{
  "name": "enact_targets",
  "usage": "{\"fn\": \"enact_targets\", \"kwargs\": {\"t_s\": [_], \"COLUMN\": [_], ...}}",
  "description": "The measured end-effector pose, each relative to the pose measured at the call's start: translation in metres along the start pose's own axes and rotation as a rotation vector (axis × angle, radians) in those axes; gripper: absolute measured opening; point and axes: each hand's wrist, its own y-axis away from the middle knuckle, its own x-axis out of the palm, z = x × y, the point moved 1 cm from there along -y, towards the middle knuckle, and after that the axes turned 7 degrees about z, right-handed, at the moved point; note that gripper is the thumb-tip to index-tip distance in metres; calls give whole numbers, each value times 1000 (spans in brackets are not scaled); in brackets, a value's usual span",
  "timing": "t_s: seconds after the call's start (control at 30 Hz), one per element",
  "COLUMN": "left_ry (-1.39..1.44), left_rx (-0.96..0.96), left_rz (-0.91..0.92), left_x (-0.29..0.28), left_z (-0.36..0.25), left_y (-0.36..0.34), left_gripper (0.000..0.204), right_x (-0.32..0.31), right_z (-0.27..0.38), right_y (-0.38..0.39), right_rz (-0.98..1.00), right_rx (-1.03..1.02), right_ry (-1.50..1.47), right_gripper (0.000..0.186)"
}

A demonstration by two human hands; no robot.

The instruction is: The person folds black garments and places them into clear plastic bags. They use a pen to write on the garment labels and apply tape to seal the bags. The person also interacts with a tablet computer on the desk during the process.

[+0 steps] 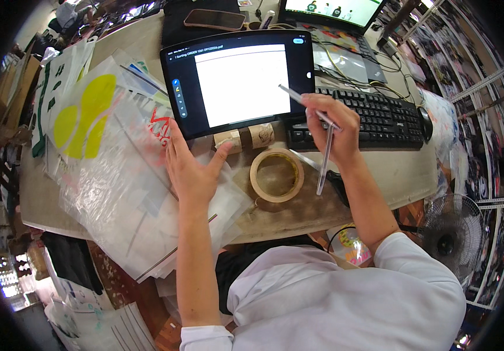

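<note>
A dark tablet (240, 82) leans upright at the table's middle, showing a white page. My right hand (329, 126) is closed around a white stylus (299, 98) whose tip points at the screen's right part. A long clear ruler (324, 161) also hangs down from that hand. My left hand (190, 167) lies open, fingers spread, on clear plastic sheets (129, 187) just below the tablet's lower left corner. It holds nothing.
A roll of tan tape (276, 174) lies between my hands, two small cardboard rolls (245, 137) prop the tablet. A black keyboard (369, 117) and mouse (425, 124) sit right; a phone (214, 19) and a second screen (334, 10) behind. A fan (452, 234) stands lower right.
</note>
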Motion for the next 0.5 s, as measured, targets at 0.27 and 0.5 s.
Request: {"fn": "enact_targets", "kwargs": {"t_s": [0.27,0.5], "left_ry": [2,-22], "left_rx": [-29,-26], "left_rz": [21,0], "left_x": [0,1], "left_z": [0,1], "left_y": [1,1], "left_gripper": [110,111], "right_x": [0,-5], "right_z": [7,1], "right_y": [0,1], "right_rz": [23,15], "right_rx": [14,39], "right_ry": [-6,28], "right_gripper": [21,18]}}
